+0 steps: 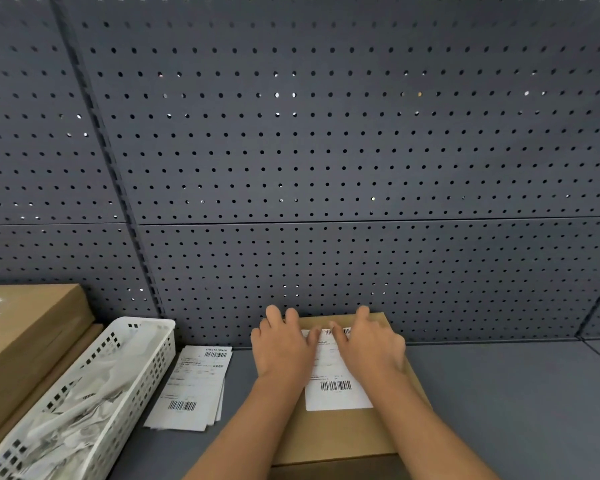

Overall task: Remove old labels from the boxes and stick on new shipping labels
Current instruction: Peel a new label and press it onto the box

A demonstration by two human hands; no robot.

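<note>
Left hand (284,344): palm down, fingers straight and slightly spread, pressing on the left edge of the shipping label (336,382); fingertips reach the far edge of the cardboard box (343,434).
Right hand (371,348): palm down, fingers flat, pressing on the label's right side, just beside the left hand.
Shipping label: white, 1 barcode at its near end, another at the far end between the 2 hands; lies flat on top of the cardboard box.
Cardboard box: brown, flat, on the grey table (499,393), far end close to the pegboard (326,133).
Loose labels (194,386): white stack on the table, left of the box.
Basket (146,368): white, perforated, left of the stack; holds crumpled paper (77,420).
Stacked boxes (25,334): brown, far left.
</note>
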